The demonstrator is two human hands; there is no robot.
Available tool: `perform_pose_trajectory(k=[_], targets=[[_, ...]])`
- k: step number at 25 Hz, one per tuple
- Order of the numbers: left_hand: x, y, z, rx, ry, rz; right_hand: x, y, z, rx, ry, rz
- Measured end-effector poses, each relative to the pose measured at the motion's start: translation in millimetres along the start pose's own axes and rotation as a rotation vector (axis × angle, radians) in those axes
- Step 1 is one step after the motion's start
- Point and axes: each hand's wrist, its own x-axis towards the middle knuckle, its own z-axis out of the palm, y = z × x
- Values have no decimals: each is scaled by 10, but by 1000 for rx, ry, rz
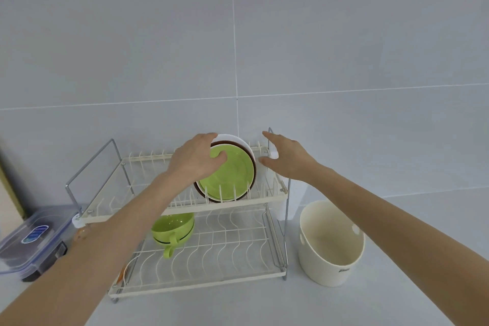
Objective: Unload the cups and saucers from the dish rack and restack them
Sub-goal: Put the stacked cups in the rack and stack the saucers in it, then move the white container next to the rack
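Observation:
A two-tier white wire dish rack (275, 194) stands against the tiled wall. On its upper tier a green saucer (232, 177) stands upright, with a brown one and a white one (238, 138) close behind it. My left hand (195, 161) grips the saucers' top left edge, thumb on the green face. My right hand (284, 159) hovers open just right of them, by the rack's right post, holding nothing. On the lower tier two green cups (173, 227) sit nested, handle toward me.
A cream plastic tub (330, 264) stands right of the rack on the pale counter. A clear lidded food box (34, 235) sits at the left. A chrome handle frame (90, 164) rises at the rack's left end.

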Motion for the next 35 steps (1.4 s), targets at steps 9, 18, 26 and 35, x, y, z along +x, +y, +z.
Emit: perform_pose_trajectory(k=[9, 18, 26, 35], targets=[[-264, 827, 181, -21, 34, 134, -535, 619, -421, -71, 34, 61], [-473, 1532, 676, -39, 46, 228, -848, 1417, -493, -95, 0, 162], [-502, 1700, 1352, -65, -161, 221, -907, 2056, -190, 10, -94, 290], [-564, 1425, 2318, -174, -393, -51, -780, 2615, 440, 205, -214, 433]])
